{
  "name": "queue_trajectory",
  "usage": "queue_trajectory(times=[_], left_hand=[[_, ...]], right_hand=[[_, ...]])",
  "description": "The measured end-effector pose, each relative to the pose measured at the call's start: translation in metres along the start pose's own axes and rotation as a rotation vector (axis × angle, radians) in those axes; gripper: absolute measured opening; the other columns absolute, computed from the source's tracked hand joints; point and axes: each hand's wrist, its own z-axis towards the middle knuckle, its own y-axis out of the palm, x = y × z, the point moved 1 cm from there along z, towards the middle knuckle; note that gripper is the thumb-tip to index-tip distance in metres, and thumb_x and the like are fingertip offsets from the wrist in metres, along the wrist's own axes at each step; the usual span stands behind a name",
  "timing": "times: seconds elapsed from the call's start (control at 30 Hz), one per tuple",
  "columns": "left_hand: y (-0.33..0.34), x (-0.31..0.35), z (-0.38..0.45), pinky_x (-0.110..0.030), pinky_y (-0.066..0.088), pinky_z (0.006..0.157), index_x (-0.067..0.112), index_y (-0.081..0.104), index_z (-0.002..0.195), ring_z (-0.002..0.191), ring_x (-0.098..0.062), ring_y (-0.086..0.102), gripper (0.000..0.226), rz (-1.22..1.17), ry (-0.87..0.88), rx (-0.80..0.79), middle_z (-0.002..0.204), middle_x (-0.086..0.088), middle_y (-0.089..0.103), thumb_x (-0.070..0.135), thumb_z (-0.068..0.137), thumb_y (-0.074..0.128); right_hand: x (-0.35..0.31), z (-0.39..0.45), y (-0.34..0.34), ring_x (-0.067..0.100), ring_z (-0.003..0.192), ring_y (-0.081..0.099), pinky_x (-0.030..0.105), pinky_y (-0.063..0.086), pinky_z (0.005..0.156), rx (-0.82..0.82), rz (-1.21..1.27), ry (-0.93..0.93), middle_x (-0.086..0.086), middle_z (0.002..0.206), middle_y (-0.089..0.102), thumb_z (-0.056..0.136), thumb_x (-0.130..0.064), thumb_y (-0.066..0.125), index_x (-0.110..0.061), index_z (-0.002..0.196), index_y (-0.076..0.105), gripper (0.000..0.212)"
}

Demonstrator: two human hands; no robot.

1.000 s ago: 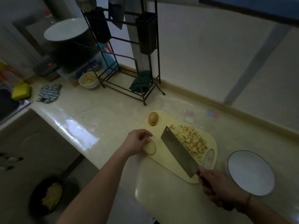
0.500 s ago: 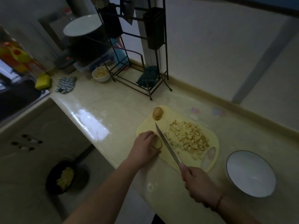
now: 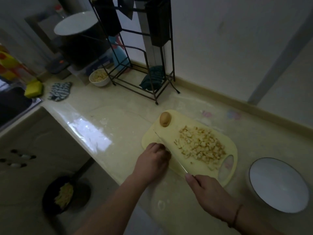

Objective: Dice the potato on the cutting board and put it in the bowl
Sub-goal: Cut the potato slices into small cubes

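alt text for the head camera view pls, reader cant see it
A person's right hand holds a knife edge-down on a yellow cutting board, beside the left hand, which covers a potato piece. A pile of diced potato and a whole potato lie on the board; an empty bowl sits to its right.

Dim, underexposed, greenish cast. Bright window glare on glossy pale countertop [image 3: 88, 133] at left. Soft blur throughout; wide-angle bending at edges, tall black wire rack [image 3: 144, 53] leaning.

Black wire rack [image 3: 149, 53], small bowl of food [image 3: 99, 78], striped cloth [image 3: 59, 91], yellow sponge [image 3: 33, 88]
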Motion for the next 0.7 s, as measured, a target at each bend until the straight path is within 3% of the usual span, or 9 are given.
queue_trajectory(times=[0.27,0.7], left_hand=[[0.003,-0.0061,-0.0052,-0.033,0.055,0.075,0.015,0.075,0.102,0.099,-0.026,0.059,0.026,0.039,0.072,0.08,0.106,-0.005,0.068,0.03,0.087,0.059],[0.003,-0.009,0.0011,-0.031,0.055,0.079,0.017,0.076,0.103,0.104,-0.021,0.056,0.033,-0.067,-0.026,0.057,0.107,-0.002,0.068,0.035,0.08,0.062]], right_hand=[[-0.0013,0.0041,0.0073,0.004,0.053,0.048,0.017,0.035,0.055,0.029,0.016,-0.044,-0.002,0.052,0.048,0.094,-0.057,0.037,-0.015,0.057,0.045,0.055],[0.0002,0.0037,-0.0025,0.009,0.059,0.054,0.023,0.039,0.06,-0.043,0.005,0.011,0.003,0.055,0.055,0.092,-0.059,0.034,-0.014,0.058,0.049,0.058]])
